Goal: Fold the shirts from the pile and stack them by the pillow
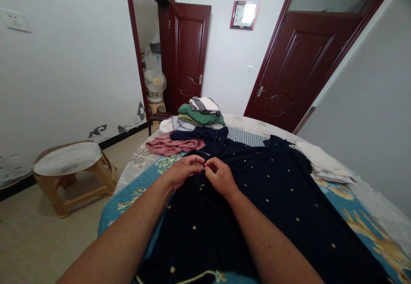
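Note:
A dark navy shirt [269, 181] with small pale flower motifs and thin light piping lies spread over the table. My left hand [186, 170] pinches its cloth near the collar. Fingertip to fingertip with it, my right hand [221, 176] pinches the same spot. Whatever small part of the shirt sits between the fingertips is hidden. Just beyond my hands lies a crumpled pink garment [173, 145], with a dark blue cloth [194, 134] behind it.
A stack of folded clothes with a green garment [201, 115] stands at the far side. White folded cloth [324, 162] lies at the right. A blue patterned cover [128, 202] lies under the shirt. Left of the table stands a plastic stool [69, 160] on the floor.

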The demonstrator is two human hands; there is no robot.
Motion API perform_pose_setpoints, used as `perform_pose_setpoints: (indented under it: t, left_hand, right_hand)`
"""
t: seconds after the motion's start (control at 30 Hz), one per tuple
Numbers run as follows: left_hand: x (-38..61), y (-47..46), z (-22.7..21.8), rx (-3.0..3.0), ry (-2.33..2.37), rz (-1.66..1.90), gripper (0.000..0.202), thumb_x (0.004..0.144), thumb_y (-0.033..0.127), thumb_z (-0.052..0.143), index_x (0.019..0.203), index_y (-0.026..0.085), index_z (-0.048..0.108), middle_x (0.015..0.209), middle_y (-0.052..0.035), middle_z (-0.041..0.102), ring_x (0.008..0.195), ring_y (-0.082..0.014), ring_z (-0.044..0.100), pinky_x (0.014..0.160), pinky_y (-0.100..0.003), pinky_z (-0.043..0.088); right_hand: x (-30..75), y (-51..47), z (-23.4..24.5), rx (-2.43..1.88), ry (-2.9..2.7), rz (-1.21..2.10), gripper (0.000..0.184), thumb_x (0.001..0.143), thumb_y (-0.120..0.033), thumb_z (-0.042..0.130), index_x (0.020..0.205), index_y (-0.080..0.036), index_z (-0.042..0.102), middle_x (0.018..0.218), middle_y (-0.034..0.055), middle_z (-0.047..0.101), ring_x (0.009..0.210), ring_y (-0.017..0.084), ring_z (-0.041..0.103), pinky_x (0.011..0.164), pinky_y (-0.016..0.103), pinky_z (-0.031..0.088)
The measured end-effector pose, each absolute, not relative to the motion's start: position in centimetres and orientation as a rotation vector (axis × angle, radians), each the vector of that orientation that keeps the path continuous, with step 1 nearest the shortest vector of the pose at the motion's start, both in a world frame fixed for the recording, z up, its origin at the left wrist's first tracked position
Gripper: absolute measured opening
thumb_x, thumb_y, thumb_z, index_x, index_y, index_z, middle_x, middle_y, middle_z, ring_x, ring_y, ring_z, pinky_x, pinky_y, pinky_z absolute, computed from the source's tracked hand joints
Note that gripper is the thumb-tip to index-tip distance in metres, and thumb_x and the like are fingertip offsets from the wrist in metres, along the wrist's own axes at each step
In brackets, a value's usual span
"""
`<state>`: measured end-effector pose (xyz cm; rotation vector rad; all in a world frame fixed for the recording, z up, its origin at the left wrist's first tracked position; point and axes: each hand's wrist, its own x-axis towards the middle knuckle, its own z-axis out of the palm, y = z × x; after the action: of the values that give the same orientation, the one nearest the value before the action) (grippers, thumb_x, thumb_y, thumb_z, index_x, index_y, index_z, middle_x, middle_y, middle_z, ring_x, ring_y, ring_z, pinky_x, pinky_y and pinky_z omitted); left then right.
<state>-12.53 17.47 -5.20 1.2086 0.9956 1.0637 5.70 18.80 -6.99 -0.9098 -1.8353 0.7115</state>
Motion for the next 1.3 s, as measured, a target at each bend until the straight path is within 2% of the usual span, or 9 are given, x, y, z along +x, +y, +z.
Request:
perform_pose_setpoints:
  t: [0.1,0.27,0.43,0.6,0.8,0.9,0.97,1.13,1.3]
  left_hand:
    - [-12.3,17.5,-5.4,1.258,1.006,1.054,0.028,0.066,0.021,0.076,0.093,0.018,0.071,0.082,0.0005,0.066,0.073,-0.0129,0.057,0.064,-0.023,0.038]
    - [-12.1,17.5,-5.8,1.380,1.028,0.958,0.018,0.067,0.021,0.072,0.084,0.018,0.065,0.074,0.0015,0.063,0.065,-0.0124,0.055,0.058,-0.022,0.036]
    - [-12.0,17.4,-6.0,1.302,1.096,0.994,0.022,0.070,0.025,0.073,0.087,0.019,0.062,0.076,0.0009,0.066,0.069,-0.0143,0.063,0.064,-0.024,0.043]
    - [-11.9,17.7,-6.3,1.310,1.062,1.036,0.024,0.074,0.022,0.070,0.097,0.019,0.064,0.085,-0.0004,0.069,0.073,-0.0136,0.065,0.068,-0.024,0.046]
    - [-12.5,18.6,-6.4,1.586,1.400,1.237,0.028,0.080,0.020,0.065,0.108,0.021,0.064,0.106,-0.0089,0.070,0.089,-0.0241,0.069,0.082,-0.039,0.053]
    - [-13.7,19.1,-6.2,1.948,1.685,1.535,0.048,0.078,0.017,0.071,0.125,0.024,0.066,0.128,-0.0118,0.063,0.122,-0.0315,0.058,0.109,-0.049,0.043]
    - [-14.5,19.5,-6.3,2.099,1.758,1.517,0.058,0.078,0.017,0.072,0.135,0.026,0.063,0.136,-0.0117,0.061,0.132,-0.0337,0.051,0.116,-0.052,0.037]
    - [-15.5,20.3,-7.1,2.099,1.718,1.207,0.059,0.084,0.019,0.067,0.141,0.030,0.058,0.133,-0.0061,0.068,0.120,-0.0275,0.063,0.108,-0.045,0.047]
    - [-16.0,21.0,-6.5,1.797,1.830,1.421,0.024,0.090,0.024,0.056,0.108,0.021,0.071,0.105,-0.0060,0.075,0.097,-0.0240,0.068,0.092,-0.037,0.052]
  right_hand:
    - [5.9,18.9,-7.1,-0.980,-1.785,0.665,0.011,0.088,-0.029,0.061,0.095,-0.022,0.067,0.074,-0.0010,0.068,0.065,0.016,0.064,0.062,0.027,0.048]
    - [5.8,19.2,-7.4,-1.103,-1.742,0.567,0.042,0.085,-0.037,0.069,0.124,-0.021,0.062,0.069,-0.0041,0.067,0.063,0.017,0.064,0.064,0.027,0.049]
    - [5.8,19.2,-7.3,-1.074,-1.810,0.553,0.027,0.090,-0.029,0.058,0.114,-0.021,0.069,0.075,-0.0001,0.070,0.067,0.017,0.066,0.069,0.029,0.051]
    - [5.8,18.9,-7.1,-1.024,-1.848,0.621,0.055,0.084,-0.035,0.070,0.136,-0.022,0.059,0.090,0.0014,0.073,0.069,0.017,0.067,0.069,0.029,0.054]
    - [6.0,20.1,-7.9,-1.007,-1.632,0.740,0.037,0.090,-0.027,0.055,0.125,-0.021,0.067,0.116,0.0081,0.075,0.106,0.022,0.071,0.097,0.038,0.055]
    - [5.8,20.8,-8.3,-0.899,-1.527,1.016,0.043,0.092,-0.033,0.052,0.132,-0.019,0.061,0.111,0.0093,0.076,0.098,0.022,0.073,0.087,0.036,0.059]
    - [5.6,21.1,-8.4,-0.825,-1.380,1.209,0.047,0.090,-0.035,0.054,0.135,-0.020,0.058,0.108,0.0075,0.076,0.092,0.022,0.073,0.079,0.034,0.060]
    - [5.7,20.8,-7.8,-0.691,-0.969,1.610,0.045,0.071,-0.025,0.072,0.116,-0.024,0.069,0.092,0.0009,0.075,0.074,0.018,0.068,0.063,0.030,0.057]
    - [6.2,20.9,-8.0,-0.785,-0.908,1.650,0.032,0.062,-0.019,0.069,0.094,-0.019,0.073,0.077,0.0008,0.072,0.065,0.016,0.062,0.057,0.026,0.052]
